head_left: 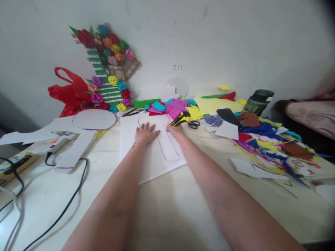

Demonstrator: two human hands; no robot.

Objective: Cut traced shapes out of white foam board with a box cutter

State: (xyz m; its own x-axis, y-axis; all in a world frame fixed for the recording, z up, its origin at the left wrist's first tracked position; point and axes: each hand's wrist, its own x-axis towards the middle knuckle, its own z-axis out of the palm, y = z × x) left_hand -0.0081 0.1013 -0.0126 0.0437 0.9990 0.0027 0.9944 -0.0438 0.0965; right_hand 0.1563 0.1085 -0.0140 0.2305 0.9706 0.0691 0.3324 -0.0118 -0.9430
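Observation:
A white foam board or thick sheet point(131, 150) lies before me, bearing a purple outline of a round head with a long handle. Flat on its left part rests my left hand point(145, 134), fingers spread, pressing on the sheet beside the outline. My right hand point(175, 131) is closed around a yellow and black utility knife point(180, 119) near where the drawn handle meets the round part. The knife's tip is too small to make out. Black-handled scissors point(194, 124) lie just right of the knife.
A white paddle-shaped cutout point(94, 119) lies left, near a glue gun point(59, 143), cords and a power strip point(19, 165). Colored paper pieces point(176, 108) and a flower-decorated piece point(104, 69) are at the wall. Right are scraps point(272, 143), a phone point(227, 116) and a bottle point(259, 101).

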